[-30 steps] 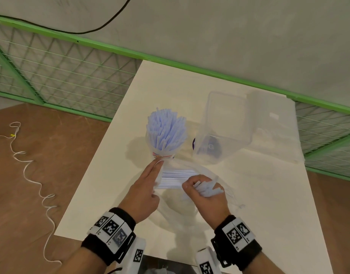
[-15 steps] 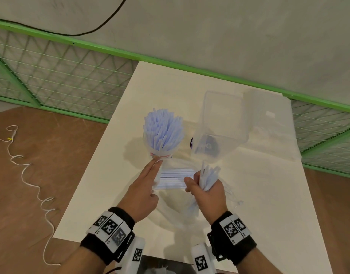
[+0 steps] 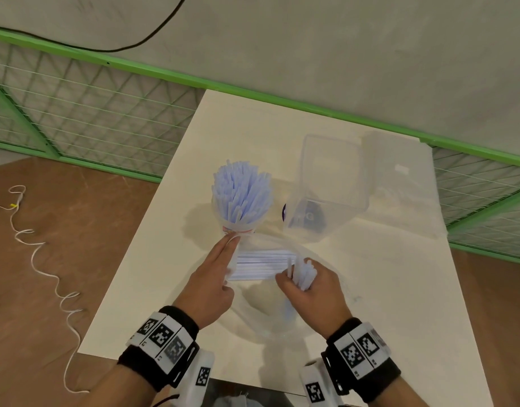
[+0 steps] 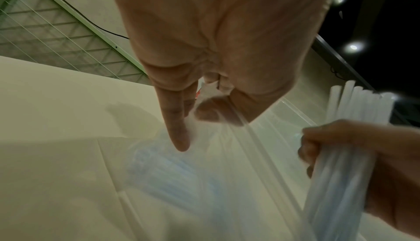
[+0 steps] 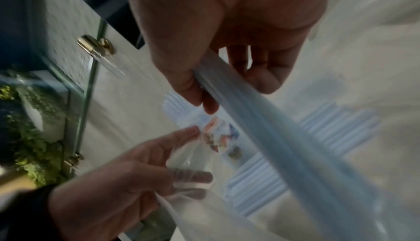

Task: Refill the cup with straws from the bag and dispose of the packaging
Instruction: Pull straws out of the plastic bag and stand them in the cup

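Note:
A paper cup (image 3: 238, 229) packed with pale blue straws (image 3: 241, 191) stands mid-table. Just in front of it lies a clear plastic bag (image 3: 282, 318) with more straws (image 3: 261, 261) lying flat inside. My left hand (image 3: 233, 240) pinches the bag's edge beside the cup; the left wrist view shows thumb and finger of that left hand (image 4: 193, 117) pressed on the film. My right hand (image 3: 294, 282) grips a bundle of straws (image 3: 302, 273) held nearly upright over the bag. In the right wrist view, this bundle (image 5: 272, 128) runs out of the right hand (image 5: 227, 92).
A clear plastic container (image 3: 326, 183) stands right of the cup, with a dark round thing (image 3: 307, 215) seen through its base. A translucent sheet (image 3: 405, 189) lies further right. The white table (image 3: 399, 289) borders a green mesh fence (image 3: 106, 113).
My right hand has drawn the straw bundle out of the bag and swung it from lying sideways to nearly upright. The left hand has stayed on the bag's edge.

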The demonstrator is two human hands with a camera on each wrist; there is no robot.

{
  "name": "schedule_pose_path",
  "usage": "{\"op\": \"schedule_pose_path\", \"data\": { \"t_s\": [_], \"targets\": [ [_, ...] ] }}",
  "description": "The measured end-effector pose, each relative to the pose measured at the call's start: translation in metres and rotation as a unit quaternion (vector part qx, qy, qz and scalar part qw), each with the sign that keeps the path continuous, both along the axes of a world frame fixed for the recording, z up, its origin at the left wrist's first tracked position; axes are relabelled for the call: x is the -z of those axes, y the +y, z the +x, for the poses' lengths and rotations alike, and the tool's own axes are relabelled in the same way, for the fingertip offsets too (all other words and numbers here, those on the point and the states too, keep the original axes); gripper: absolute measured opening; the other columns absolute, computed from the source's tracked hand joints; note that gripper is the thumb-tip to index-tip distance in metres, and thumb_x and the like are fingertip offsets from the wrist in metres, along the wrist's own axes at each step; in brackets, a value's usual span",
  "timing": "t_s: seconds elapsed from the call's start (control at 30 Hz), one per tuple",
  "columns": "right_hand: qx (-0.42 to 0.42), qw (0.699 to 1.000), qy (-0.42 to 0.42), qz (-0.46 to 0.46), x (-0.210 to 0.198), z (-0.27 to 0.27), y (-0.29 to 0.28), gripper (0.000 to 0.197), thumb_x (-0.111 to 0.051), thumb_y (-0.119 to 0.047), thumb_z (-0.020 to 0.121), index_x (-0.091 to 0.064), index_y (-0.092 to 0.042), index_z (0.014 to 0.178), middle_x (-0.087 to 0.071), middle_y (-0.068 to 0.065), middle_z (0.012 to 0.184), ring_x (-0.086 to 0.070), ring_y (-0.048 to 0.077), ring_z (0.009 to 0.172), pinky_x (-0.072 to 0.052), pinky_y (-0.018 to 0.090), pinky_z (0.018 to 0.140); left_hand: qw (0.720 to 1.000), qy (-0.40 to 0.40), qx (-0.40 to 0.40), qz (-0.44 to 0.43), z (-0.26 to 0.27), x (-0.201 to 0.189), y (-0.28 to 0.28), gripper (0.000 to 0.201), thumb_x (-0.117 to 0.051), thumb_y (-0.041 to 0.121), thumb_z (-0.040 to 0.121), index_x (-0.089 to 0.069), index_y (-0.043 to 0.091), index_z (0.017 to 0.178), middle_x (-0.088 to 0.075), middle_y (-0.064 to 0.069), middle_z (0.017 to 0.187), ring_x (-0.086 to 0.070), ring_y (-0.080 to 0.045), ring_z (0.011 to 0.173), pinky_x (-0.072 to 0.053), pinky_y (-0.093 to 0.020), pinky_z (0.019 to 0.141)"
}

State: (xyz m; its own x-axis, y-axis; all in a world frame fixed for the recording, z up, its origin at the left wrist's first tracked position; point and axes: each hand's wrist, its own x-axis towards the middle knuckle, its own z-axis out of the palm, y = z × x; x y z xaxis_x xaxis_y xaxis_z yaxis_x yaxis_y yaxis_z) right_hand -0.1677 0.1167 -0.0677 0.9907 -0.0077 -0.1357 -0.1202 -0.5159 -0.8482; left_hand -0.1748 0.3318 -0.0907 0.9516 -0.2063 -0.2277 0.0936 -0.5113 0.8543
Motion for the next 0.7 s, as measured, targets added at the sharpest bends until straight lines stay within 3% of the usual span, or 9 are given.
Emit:
{"op": "schedule_pose_path", "data": {
  "t_s": [0.13, 0.27, 0.33, 0.43, 0.53, 0.6, 0.7],
  "targets": [
    [-0.043, 0.998, 0.012, 0.033, -0.004, 0.000, -0.008, 0.030, -0.070, -0.031, 0.072, -0.053, -0.009, 0.059, -0.052, -0.003, 0.056, -0.048, 0.007, 0.054, -0.040, 0.018, 0.054, 1.000, 0.004, 0.001, 0.000, 0.001, -0.001, -0.001, 0.094, -0.045, -0.012, 0.076, -0.018, 0.036, 0.152, 0.000, 0.050, 0.141, -0.050, -0.010, 0.121, -0.043, -0.010, 0.085],
    [-0.093, 0.995, 0.035, -0.026, 0.007, 0.003, -0.014, 0.037, -0.070, -0.016, 0.076, -0.043, -0.016, 0.051, -0.041, -0.010, 0.047, -0.037, 0.004, 0.046, -0.034, 0.018, 0.051, 1.000, 0.015, 0.003, -0.011, 0.001, -0.002, -0.002, 0.095, -0.044, -0.012, 0.076, -0.017, 0.039, 0.151, -0.003, 0.045, 0.146, -0.051, -0.008, 0.118, -0.043, -0.007, 0.085],
    [-0.107, 0.993, 0.054, -0.017, -0.003, 0.009, -0.013, 0.033, -0.073, -0.013, 0.076, -0.050, -0.016, 0.052, -0.048, -0.012, 0.048, -0.043, 0.003, 0.046, -0.037, 0.019, 0.051, 1.000, 0.017, 0.004, -0.010, 0.000, -0.002, -0.003, 0.096, -0.044, -0.012, 0.076, -0.017, 0.039, 0.152, -0.004, 0.041, 0.149, -0.051, -0.008, 0.118, -0.043, -0.005, 0.083],
    [-0.125, 0.990, 0.045, 0.041, -0.045, 0.035, -0.008, 0.012, -0.079, -0.008, 0.076, -0.071, -0.009, 0.068, -0.070, -0.003, 0.063, -0.062, 0.007, 0.056, -0.050, 0.019, 0.058, 1.000, 0.015, 0.001, -0.004, 0.000, 0.000, -0.001, 0.096, -0.044, -0.012, 0.074, -0.017, 0.039, 0.151, -0.004, 0.042, 0.148, -0.051, -0.006, 0.115, -0.040, -0.002, 0.081],
    [-0.148, 0.983, -0.026, 0.107, -0.101, 0.071, 0.001, 0.008, -0.079, -0.004, 0.078, -0.073, -0.006, 0.074, -0.072, 0.011, 0.072, -0.066, 0.020, 0.059, -0.053, 0.027, 0.055, 1.000, 0.011, 0.002, 0.007, -0.002, 0.001, 0.000, 0.097, -0.043, -0.011, 0.073, -0.017, 0.040, 0.152, -0.004, 0.042, 0.150, -0.051, -0.006, 0.115, -0.040, -0.004, 0.083],
    [-0.174, 0.978, -0.060, 0.097, -0.126, 0.093, 0.010, 0.008, -0.080, -0.006, 0.078, -0.072, -0.006, 0.075, -0.071, 0.010, 0.071, -0.065, 0.022, 0.057, -0.053, 0.029, 0.054, 1.000, 0.009, 0.000, 0.007, -0.004, 0.000, 0.001, 0.098, -0.042, -0.010, 0.072, -0.018, 0.042, 0.151, -0.005, 0.041, 0.150, -0.052, -0.007, 0.115, -0.045, -0.010, 0.087],
    [-0.215, 0.973, -0.079, 0.031, -0.141, 0.121, 0.029, 0.010, -0.082, -0.015, 0.076, -0.072, -0.012, 0.076, -0.073, 0.004, 0.072, -0.068, 0.022, 0.058, -0.056, 0.031, 0.057, 1.000, -0.009, 0.002, 0.009, -0.005, -0.002, 0.000, 0.098, -0.042, -0.010, 0.072, -0.017, 0.045, 0.149, -0.003, 0.039, 0.152, -0.040, -0.006, 0.132, -0.045, -0.025, 0.103]
  ]
}}
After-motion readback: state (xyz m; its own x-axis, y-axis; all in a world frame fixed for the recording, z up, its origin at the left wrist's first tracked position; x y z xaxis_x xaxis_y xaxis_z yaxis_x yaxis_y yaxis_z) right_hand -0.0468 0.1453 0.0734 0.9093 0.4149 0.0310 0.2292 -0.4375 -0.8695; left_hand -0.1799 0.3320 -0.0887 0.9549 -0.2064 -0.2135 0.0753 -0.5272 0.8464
